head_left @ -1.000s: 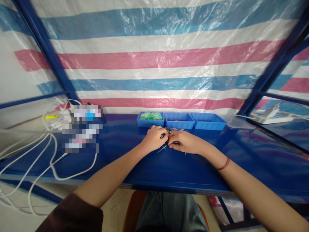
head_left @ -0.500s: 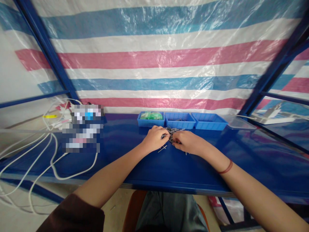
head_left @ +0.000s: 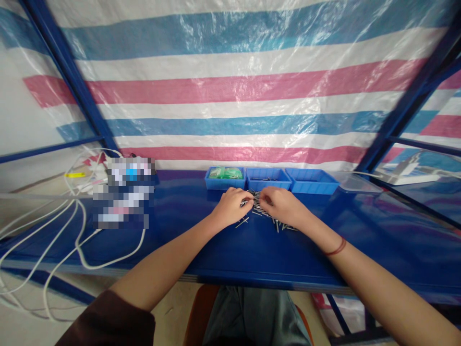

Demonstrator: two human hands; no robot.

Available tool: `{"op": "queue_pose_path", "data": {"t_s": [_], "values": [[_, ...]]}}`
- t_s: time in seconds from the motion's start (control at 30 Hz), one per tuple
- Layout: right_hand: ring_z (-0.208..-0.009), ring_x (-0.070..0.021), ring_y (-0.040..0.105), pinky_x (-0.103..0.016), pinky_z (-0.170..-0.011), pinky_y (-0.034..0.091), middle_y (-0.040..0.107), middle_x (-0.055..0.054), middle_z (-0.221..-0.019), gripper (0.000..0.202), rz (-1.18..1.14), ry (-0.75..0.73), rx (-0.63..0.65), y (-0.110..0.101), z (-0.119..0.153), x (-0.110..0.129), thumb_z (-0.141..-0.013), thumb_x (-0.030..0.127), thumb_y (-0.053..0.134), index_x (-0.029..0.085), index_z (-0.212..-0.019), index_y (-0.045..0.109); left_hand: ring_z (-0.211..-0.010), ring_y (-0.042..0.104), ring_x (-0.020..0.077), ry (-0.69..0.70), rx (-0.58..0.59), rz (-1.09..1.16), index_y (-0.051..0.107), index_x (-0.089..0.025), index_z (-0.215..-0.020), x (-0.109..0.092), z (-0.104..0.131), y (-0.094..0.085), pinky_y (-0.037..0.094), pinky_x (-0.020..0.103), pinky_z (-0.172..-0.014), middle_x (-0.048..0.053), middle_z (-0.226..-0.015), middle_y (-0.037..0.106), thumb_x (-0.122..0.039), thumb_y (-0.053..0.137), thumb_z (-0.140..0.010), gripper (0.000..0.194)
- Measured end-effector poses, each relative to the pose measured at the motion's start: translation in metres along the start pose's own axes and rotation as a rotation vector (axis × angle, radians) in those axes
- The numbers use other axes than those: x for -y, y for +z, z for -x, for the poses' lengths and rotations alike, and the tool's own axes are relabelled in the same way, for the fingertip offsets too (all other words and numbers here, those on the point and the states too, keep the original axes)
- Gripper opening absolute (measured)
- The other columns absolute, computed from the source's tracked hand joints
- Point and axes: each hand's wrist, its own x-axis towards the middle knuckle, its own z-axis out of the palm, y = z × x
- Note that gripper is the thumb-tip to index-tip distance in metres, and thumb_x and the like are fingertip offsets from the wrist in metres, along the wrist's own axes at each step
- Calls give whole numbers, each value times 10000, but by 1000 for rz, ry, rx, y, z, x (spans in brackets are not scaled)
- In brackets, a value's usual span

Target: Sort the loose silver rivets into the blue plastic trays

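Observation:
A loose pile of thin metal nails (head_left: 258,207) lies on the blue table. My left hand (head_left: 233,206) rests at the pile's left side, fingers curled, with some nails showing between thumb and fingers. Over the right part of the pile is my right hand (head_left: 279,204), its thumb and fingers pinched together; what they hold is hidden. Several stray nails (head_left: 279,225) lie beneath and in front of the right hand. Two more loose nails (head_left: 242,222) sit just in front of the left hand.
Behind the pile stand three blue bins in a row: the left bin (head_left: 225,184) holds green packets, the middle bin (head_left: 268,184) a few nails, the right bin (head_left: 315,187). White cables (head_left: 81,240) trail across the table's left side. Blue frame posts (head_left: 399,105) flank the striped sheet.
My right hand has moved slightly up and away from me, uncovering more nails in front of it. My left hand has stayed in nearly the same place.

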Motion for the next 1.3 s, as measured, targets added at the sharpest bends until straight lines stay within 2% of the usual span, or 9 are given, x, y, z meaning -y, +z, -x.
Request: {"op": "queue_pose_path", "data": {"t_s": [0.1,0.2,0.43,0.67,0.73,0.83,0.93,1.13,1.3], "values": [[-608,-131,526,-248,-582,367,585,-27,-672,155,-262,28,-186,0,-4,0,-835,221,461,153,-768,583,-925,624,196,-52,-32,298,675,-181,-1013,-5,-1,0,458,314,-859,51,-1013,701,-330,511,-867,265],[-566,-121,493,-240,-549,375,548,-6,-620,195,-468,29,-245,1,-5,3,-841,286,475,154,-763,595,-901,644,195,-127,-103,542,673,-154,-983,-7,-3,2,480,291,-817,60,-974,709,-354,504,-868,285],[-567,-123,488,-252,-568,371,571,-11,-616,209,-437,-73,-266,2,-3,7,-828,280,504,163,-730,646,-712,663,146,-206,-203,884,608,-130,-897,1,-6,9,517,278,-729,49,-813,699,-339,601,-803,228],[-520,-102,466,-237,-538,367,537,21,-588,140,-443,-2,-186,5,-2,7,-797,265,547,155,-767,630,-735,671,157,-215,-251,859,602,-134,-900,7,-9,9,519,287,-742,54,-806,701,-282,591,-813,172],[-572,-110,503,-239,-576,386,567,8,-637,95,-388,-126,-96,6,-1,7,-778,227,572,157,-747,629,-756,666,153,-214,-290,819,604,-137,-933,8,-10,8,511,287,-761,55,-816,698,-257,562,-831,163],[-727,-140,568,-257,-683,423,628,-34,-794,121,-351,-378,69,9,2,9,-778,239,616,162,-857,665,-731,644,136,-219,-333,734,617,-140,-939,8,-11,6,498,271,-753,39,-773,676,-248,522,-853,168],[-769,-144,585,-261,-721,429,639,-51,-836,118,-322,-476,176,14,5,13,-820,238,591,168,-858,679,-674,617,122,-235,-315,710,625,-139,-918,8,-11,4,492,256,-709,21,-717,648,-256,512,-852,175],[-671,-126,561,-243,-652,405,641,-28,-751,91,-290,-405,168,19,4,11,-813,210,581,162,-802,657,-669,613,126,-240,-238,706,630,-146,-903,6,-10,5,490,255,-693,15,-695,639,-288,513,-846,192],[-672,-139,584,-249,-640,384,658,-41,-743,105,-205,-248,112,21,4,14,-808,195,567,162,-749,646,-686,625,137,-244,-197,662,640,-157,-893,5,-9,4,494,261,-691,17,-707,649,-322,516,-840,214]]}}
